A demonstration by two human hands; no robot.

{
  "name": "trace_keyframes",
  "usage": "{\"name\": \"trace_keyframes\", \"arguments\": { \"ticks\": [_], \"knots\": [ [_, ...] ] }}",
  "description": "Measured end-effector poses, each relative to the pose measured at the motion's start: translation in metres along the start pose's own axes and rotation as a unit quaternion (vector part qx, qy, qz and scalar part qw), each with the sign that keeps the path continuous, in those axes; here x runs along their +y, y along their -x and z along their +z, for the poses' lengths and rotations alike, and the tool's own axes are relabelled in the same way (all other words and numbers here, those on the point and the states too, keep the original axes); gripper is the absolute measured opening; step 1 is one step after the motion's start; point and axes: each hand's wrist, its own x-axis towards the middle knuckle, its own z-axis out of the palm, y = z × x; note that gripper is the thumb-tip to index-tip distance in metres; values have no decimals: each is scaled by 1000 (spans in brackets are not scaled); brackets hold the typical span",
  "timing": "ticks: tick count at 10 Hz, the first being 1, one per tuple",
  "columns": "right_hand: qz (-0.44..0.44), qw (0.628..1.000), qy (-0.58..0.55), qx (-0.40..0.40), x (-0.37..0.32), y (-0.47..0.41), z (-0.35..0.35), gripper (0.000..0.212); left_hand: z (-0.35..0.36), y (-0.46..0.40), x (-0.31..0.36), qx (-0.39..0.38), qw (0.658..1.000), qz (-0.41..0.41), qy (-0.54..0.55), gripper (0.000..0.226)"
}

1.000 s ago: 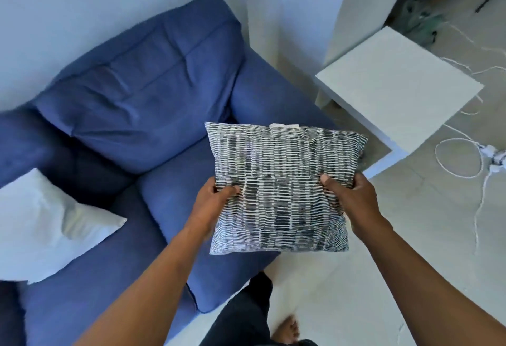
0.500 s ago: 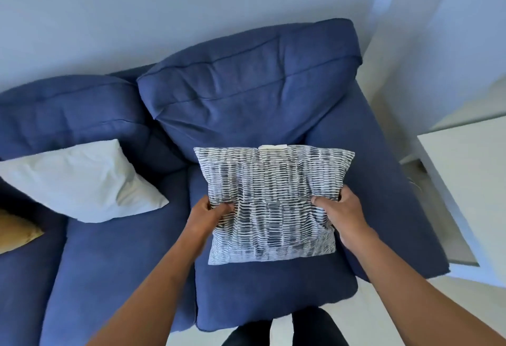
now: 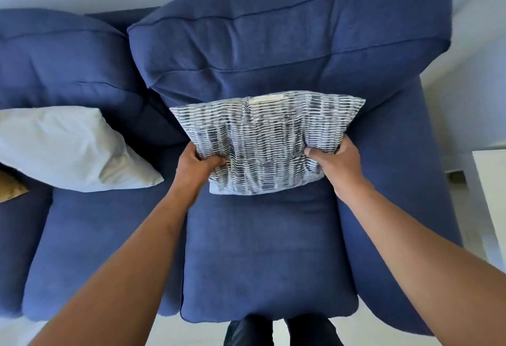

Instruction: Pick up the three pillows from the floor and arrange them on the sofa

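A grey-and-white patterned pillow leans against the back cushion of the blue sofa, its lower edge on the right seat. My left hand grips its lower left corner and my right hand grips its lower right side. A white pillow lies on the left seat against the other back cushion. A corner of a mustard-yellow pillow shows at the far left edge.
A white side table stands just right of the sofa's armrest. A pale wall runs behind the sofa. My legs are at the sofa's front edge, on a light floor.
I have turned from the side table to face the sofa and carried the patterned pillow forward and down, from mid-air onto the right seat against the back cushion.
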Motion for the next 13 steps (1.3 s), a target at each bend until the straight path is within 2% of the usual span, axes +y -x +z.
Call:
{"name": "trace_keyframes", "arguments": {
  "ticks": [1, 2, 3, 4, 5, 6, 7, 9, 10, 12, 13],
  "knots": [
    [-3, 999, 41, -2, 2, -31, 13, 49, 5, -32, 3, -12, 1000, -15, -10, 59],
    [70, 985, 151, -41, 10, -65, 23, 61, 16, -71, -1, -39, 996, -48, -63, 72],
    [114, 978, 166, -51, 10, -76, 24, 73, 20, -81, 0, -54, 992, -70, -91, 64],
    [125, 989, 81, -23, -6, -85, 18, 58, 14, -95, 11, -27, 994, -79, -69, 58],
    [133, 991, -18, 1, -24, -89, 13, 58, 8, -101, 28, 4, 997, -75, 8, 63],
    [149, 987, -65, -12, -43, -96, 12, 56, 3, -103, 52, -15, 993, -98, 63, 58],
    [133, 990, -50, -28, -62, -99, 17, 28, 2, -99, 75, -69, 991, -81, 85, 32],
    [132, 988, -74, 21, -48, -88, 7, 29, -2, -87, 63, -25, 990, -39, 135, 15],
    [152, 987, -58, 11, -37, -83, 6, 32, 0, -86, 50, -21, 992, -50, 110, 12],
    [128, 991, -41, 6, -49, -75, 1, 33, 2, -82, 58, 37, 996, -14, 77, 6],
    [111, 993, -45, 15, -59, -54, -11, 45, -4, -58, 51, 78, 997, 0, 9, 34]
  ]
}}
